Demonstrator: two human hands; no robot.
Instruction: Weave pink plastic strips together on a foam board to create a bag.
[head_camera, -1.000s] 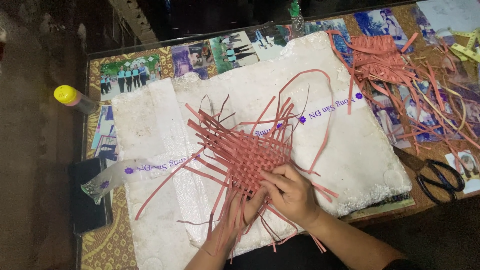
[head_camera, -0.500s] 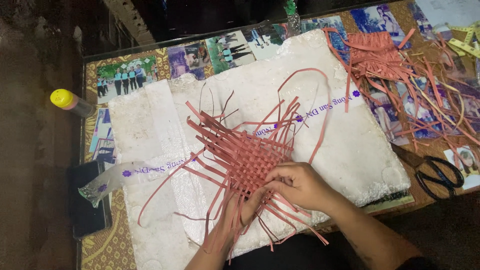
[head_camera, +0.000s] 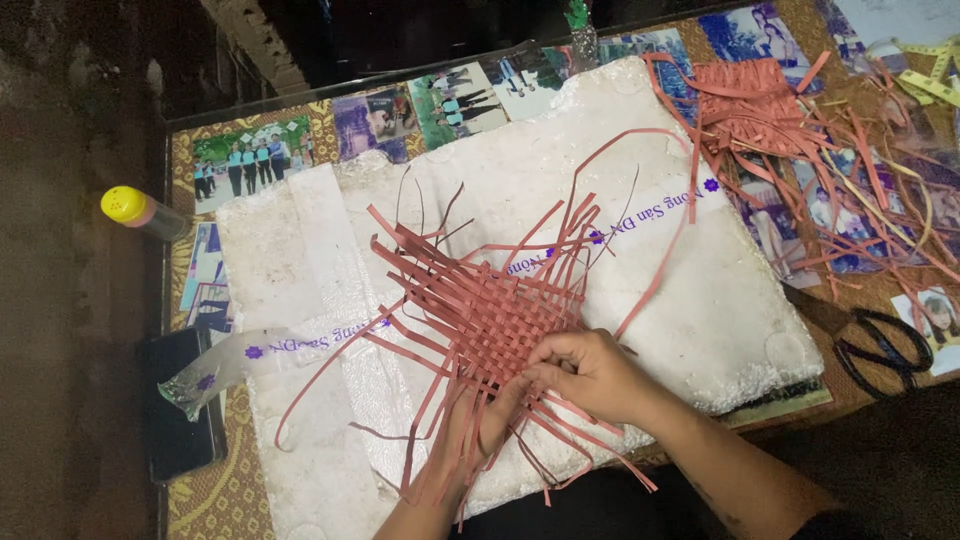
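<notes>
While the right hand (head_camera: 590, 375) pinches a strip at the near edge of the red woven mat (head_camera: 490, 315) with curled fingers, the left hand (head_camera: 490, 425) lies flat beneath the loose strip ends, fingers spread narrow, holding them steady. Judging by this, a weaving pass is under way, and the following tuck calls for lifting alternate strips. That mat rests mid-way on the white foam board (head_camera: 700, 290), touching both hands, on the table (head_camera: 210, 490).
</notes>
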